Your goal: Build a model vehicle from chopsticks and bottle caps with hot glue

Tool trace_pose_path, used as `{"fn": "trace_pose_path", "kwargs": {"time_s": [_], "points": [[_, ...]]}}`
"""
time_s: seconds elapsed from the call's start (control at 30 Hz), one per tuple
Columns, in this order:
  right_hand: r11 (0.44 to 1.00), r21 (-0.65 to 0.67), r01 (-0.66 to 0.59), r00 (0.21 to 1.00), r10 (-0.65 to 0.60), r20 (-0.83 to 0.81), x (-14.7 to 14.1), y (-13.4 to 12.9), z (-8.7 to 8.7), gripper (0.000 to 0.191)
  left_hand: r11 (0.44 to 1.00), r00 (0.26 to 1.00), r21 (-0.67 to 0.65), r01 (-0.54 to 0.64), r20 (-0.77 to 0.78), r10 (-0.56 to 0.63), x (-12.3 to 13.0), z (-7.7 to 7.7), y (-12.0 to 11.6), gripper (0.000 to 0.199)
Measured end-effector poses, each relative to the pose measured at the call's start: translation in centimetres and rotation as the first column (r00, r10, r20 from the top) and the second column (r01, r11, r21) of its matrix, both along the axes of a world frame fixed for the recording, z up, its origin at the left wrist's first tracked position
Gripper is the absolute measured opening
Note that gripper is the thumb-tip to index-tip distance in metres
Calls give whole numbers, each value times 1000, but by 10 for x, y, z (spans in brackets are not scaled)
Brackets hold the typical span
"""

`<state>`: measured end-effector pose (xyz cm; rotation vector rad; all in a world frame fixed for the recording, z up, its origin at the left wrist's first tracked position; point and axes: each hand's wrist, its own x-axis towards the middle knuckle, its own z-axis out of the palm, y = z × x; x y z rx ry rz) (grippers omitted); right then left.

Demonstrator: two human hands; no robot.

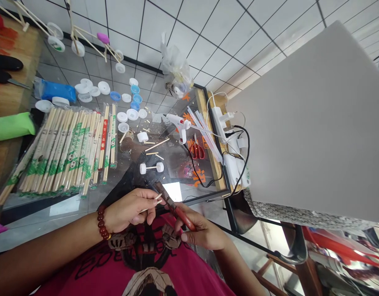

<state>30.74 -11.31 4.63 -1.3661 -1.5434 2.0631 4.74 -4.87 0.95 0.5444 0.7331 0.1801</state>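
Note:
Pinched in my left hand (132, 209) are short wooden chopstick pieces (158, 197), their ends pointing right. My right hand (202, 230) is wrapped round the red handles of a pair of pliers (166, 195), whose dark, rusty jaws point up and left beside the sticks. I cannot tell if the jaws touch the wood. Just beyond my hands on the glass table lies a small axle with white bottle-cap wheels (151, 167). Cut stick pieces (157, 144) and another white cap piece (142, 137) lie farther off.
Many wrapped chopsticks (63, 152) cover the left side. White and blue bottle caps (132, 114) lie behind. At right are a white glue gun (179, 123), glue sticks (204, 133), red scissors (197, 149) and a power strip (222, 119) with cables. A large grey panel (306, 123) stands farther right.

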Motion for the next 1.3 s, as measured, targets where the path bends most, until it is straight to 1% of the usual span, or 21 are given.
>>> {"fn": "trace_pose_path", "kwargs": {"time_s": [0.17,0.23,0.3,0.4,0.47,0.67,0.8,0.83,0.87,0.9,0.97,1.0,1.03,1.07,1.17,1.23,1.3], "points": [[998,-5,-55,996,55,70,-2,1,6,25,999,999,37,10,-45,-8,1,-3,-2,49],[999,-3,-38,997,38,60,-2,1,5,26,999,999,43,-2,-41,4,0,-4,-1,49],[1000,-10,5,1000,-5,-6,-1,0,1,31,999,1000,36,-15,-13,15,-1,-3,-1,51],[997,-56,60,985,-68,-161,-2,-1,-4,41,1000,999,14,0,49,-1,-3,0,1,54],[995,-73,71,978,-84,-193,-3,-2,-5,41,1000,998,2,1,65,-1,-4,1,2,54],[995,-24,94,993,-95,-64,-9,-4,-6,26,1000,1000,-3,-19,6,19,0,0,3,54],[995,93,45,998,-49,43,-10,-7,-8,14,1000,1000,18,-13,-10,13,0,-3,2,55],[994,97,50,997,-56,59,-9,-8,-9,12,1000,1000,27,-11,-14,11,0,-4,1,55],[994,74,77,995,-82,65,-9,-9,-9,14,999,1000,39,-9,-17,10,0,-5,0,54],[992,30,120,991,-122,62,-8,-10,-9,23,999,1000,52,-9,-20,10,0,-5,-1,53],[973,-67,220,975,-216,60,-7,-11,-7,51,997,1000,78,-7,-17,8,0,-5,-3,51],[966,-90,244,968,-237,83,-7,-12,-6,63,996,1000,88,-5,-10,6,1,-5,-4,51],[967,-86,238,966,-227,121,-7,-12,-4,69,995,1000,96,-6,1,6,1,-5,-5,51],[976,-60,208,967,-196,164,-9,-12,-1,68,995,1000,101,-7,13,6,1,-5,-6,51],[995,38,91,960,-97,263,-15,-13,3,49,993,999,118,-4,33,0,2,-4,-7,52],[993,90,80,952,-103,289,-19,-16,0,45,992,999,129,7,31,-11,2,-4,-7,52],[987,129,95,943,-131,307,-23,-21,-6,42,991,999,133,21,22,-24,3,-3,-6,52]]}}
